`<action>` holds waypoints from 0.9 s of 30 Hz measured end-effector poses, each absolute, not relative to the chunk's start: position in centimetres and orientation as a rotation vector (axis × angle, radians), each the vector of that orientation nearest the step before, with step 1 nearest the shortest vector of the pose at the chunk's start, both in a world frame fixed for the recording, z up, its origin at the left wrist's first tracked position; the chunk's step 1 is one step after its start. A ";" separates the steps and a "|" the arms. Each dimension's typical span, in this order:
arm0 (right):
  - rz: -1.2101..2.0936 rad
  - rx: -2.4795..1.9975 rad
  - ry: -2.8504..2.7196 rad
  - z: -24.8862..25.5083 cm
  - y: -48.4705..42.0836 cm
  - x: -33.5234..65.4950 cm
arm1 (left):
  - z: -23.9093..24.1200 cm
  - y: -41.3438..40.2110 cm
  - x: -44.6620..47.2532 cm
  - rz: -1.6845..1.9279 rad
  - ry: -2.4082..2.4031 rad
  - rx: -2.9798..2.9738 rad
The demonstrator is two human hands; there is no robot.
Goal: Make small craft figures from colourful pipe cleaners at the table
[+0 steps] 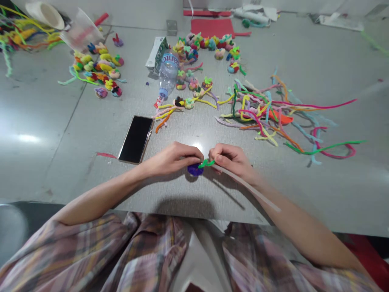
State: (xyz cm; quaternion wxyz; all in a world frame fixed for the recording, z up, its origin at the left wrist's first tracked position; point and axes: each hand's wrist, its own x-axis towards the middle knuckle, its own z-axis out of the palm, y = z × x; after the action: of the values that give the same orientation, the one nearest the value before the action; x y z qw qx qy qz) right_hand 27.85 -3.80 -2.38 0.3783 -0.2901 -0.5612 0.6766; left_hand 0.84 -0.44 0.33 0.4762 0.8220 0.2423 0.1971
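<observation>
My left hand point(178, 157) is closed on a small purple coiled pipe-cleaner piece point(195, 170) just above the grey table point(60, 134). My right hand point(230, 159) pinches a short green pipe cleaner point(206, 164) that crosses the purple coil. A long pale pink pipe cleaner point(246, 186) trails from my right hand down over my forearm, blurred along its length. Both hands meet at the table's near middle.
A black phone point(136, 138) lies left of my hands. A plastic bottle point(167, 75) lies on its side further back. Loose coloured pipe cleaners point(273, 115) spread at right; finished coiled pieces sit at back centre point(206, 46) and back left point(100, 71). A red sheet point(212, 27) lies at the far edge.
</observation>
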 end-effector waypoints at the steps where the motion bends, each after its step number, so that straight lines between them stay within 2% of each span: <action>1: 1.703 -0.759 -1.442 -2.4 -3.8 27.8 | 0.2 -0.4 0.8 0.492 0.567 2.032; 10: 1.578 -0.898 -1.477 -2.0 -4.0 26.4 | 0.7 -1.1 0.7 0.550 0.474 2.106; 16: 1.405 -0.943 -1.478 -2.0 -3.9 26.9 | 0.4 -1.3 1.6 0.395 0.580 1.256; 20: 1.450 -1.000 -1.396 -1.8 -4.1 26.5 | -0.6 -1.4 1.9 0.421 0.550 0.896; 27: 1.429 -1.048 -1.471 -1.4 -4.5 26.2 | -0.6 -1.8 2.3 0.513 0.695 1.056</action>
State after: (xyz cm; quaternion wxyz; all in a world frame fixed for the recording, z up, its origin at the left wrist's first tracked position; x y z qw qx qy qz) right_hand 26.16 -4.52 -1.37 0.4072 -0.4156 -0.5833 0.5668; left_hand 2.34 -1.80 -0.58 0.7761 0.4880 0.3213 0.2371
